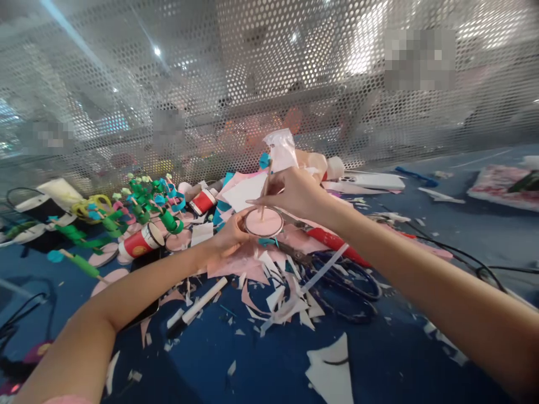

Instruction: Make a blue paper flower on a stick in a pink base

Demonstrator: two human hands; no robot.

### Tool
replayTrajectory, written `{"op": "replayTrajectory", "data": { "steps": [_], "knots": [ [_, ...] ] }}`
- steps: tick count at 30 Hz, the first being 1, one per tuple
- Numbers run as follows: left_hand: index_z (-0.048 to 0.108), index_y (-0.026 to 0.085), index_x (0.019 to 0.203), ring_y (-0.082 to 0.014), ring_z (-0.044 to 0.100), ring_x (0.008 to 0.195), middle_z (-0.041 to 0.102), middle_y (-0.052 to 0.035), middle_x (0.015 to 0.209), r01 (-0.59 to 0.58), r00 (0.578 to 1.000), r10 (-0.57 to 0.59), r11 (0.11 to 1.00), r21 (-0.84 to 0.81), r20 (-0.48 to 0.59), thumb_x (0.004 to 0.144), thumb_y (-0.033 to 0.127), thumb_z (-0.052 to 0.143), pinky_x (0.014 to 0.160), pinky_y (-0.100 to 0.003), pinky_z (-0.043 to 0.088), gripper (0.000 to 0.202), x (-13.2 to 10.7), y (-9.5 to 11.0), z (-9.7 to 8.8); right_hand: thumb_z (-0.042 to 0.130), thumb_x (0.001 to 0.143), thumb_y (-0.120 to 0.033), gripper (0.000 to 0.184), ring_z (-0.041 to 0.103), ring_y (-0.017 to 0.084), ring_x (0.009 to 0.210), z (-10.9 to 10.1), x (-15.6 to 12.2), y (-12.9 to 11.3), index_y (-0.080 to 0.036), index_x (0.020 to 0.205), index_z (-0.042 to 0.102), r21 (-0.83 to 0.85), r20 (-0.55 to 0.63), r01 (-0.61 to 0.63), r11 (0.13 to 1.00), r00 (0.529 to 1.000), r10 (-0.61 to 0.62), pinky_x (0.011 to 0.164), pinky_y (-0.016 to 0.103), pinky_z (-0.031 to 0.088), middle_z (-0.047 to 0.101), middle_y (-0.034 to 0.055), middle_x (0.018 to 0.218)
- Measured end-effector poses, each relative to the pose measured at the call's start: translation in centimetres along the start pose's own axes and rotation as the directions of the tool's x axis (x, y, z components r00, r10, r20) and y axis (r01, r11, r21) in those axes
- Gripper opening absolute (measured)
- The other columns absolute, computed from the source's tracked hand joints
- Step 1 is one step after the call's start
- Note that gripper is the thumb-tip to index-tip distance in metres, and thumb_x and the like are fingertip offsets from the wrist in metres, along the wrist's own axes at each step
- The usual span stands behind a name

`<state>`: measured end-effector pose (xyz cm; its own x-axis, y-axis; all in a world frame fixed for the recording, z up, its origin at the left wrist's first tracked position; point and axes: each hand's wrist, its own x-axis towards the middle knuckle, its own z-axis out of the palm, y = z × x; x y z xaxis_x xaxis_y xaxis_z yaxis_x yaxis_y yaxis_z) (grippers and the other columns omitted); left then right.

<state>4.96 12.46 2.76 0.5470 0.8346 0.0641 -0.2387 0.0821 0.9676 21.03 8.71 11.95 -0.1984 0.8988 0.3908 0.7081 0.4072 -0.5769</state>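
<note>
Near the back edge of the desk [202, 365], my left hand [231, 235] grips a pink disc [270, 224], right hand [297, 193] a maybe-wooden stick [266, 180]: keep it straight.

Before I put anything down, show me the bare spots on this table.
Mostly bare: the blue tabletop between the large white scrap and the right arm; also, at far right, between the packet and the black cables. Crowded: around the left hand and right hand, with paper scraps just below and green curls to the left.
</note>
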Motion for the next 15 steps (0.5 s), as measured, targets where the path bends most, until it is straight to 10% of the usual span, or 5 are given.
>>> {"op": "replayTrajectory", "data": {
  "steps": [15],
  "knots": [
    [0.062, 0.018, 0.112, -0.0284, 0.056, 0.114, 0.063, -0.0117, 0.119, -0.073, 0.995, 0.072, 0.997, 0.016, 0.069, 0.035, 0.007, 0.084, 0.083, -0.031, 0.053, 0.082, 0.10, 0.03, 0.15, 0.073, 0.065, -0.051, 0.035, 0.055, 0.013, 0.058, -0.21, 0.32, 0.87, -0.016, 0.061, 0.069, -0.032, -0.036, 0.058, 0.998, 0.998, -0.059, 0.056, 0.028, 0.037, 0.063, 0.0016, 0.059]
  ]
}}
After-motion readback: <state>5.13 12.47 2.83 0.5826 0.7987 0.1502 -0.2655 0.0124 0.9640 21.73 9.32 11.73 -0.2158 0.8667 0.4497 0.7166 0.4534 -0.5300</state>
